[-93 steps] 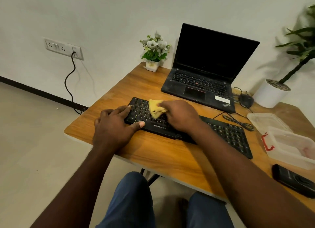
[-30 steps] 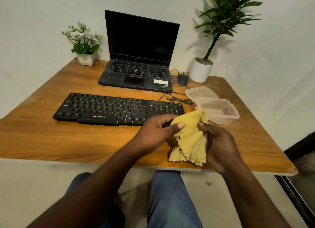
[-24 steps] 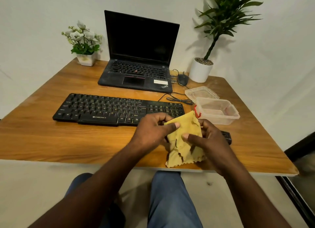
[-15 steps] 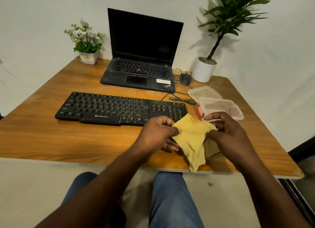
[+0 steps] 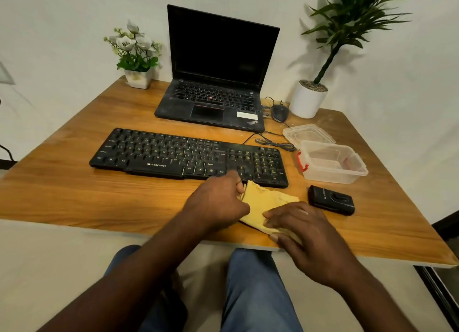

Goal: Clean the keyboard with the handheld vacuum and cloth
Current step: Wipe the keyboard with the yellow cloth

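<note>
The black keyboard (image 5: 173, 155) lies across the middle of the wooden table (image 5: 74, 195). A folded yellow cloth (image 5: 263, 200) lies on the table just in front of the keyboard's right end. My left hand (image 5: 218, 202) pinches the cloth's left edge with curled fingers. My right hand (image 5: 305, 232) lies palm down on the cloth's near right part, its fingers stretched out and pressing it. The small black handheld vacuum (image 5: 331, 202) lies on the table to the right of the cloth, touched by neither hand.
An open laptop (image 5: 216, 83) stands behind the keyboard, with a mouse (image 5: 280, 113) and cable (image 5: 273, 143) to its right. A clear plastic box (image 5: 332, 161) and its lid (image 5: 308, 135) sit right of the keyboard. A flower pot (image 5: 137, 78) and a potted plant (image 5: 308, 100) stand at the back.
The cloth was wiped over the keyboard, then lifted and folded between both hands. It has now come down onto the table, with my right hand flat on it.
</note>
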